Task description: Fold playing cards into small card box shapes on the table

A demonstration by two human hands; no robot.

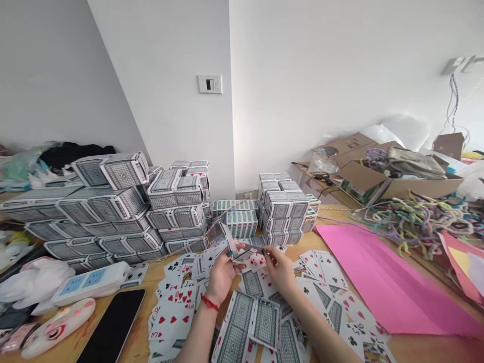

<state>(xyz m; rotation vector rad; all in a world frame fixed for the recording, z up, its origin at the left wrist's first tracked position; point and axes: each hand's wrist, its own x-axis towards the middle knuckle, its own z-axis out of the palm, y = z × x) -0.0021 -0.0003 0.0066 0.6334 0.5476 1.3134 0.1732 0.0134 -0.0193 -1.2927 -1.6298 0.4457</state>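
Forearms point(321, 322), left grip point(222, 275), right grip point(280, 269), pinching cards point(229, 239)

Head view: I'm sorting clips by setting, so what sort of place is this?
Probably a craft workspace, perhaps in a home: loose cards spread over a wooden table, stacked card blocks behind them, and a heap of coloured cords at the right.

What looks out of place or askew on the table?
The loose cards stand out: strewn below the left hand and right hand, some face up, some face down, unlike the card blocks stacked behind. At right, tangled fuzzy cords lie heaped before the open cardboard box.
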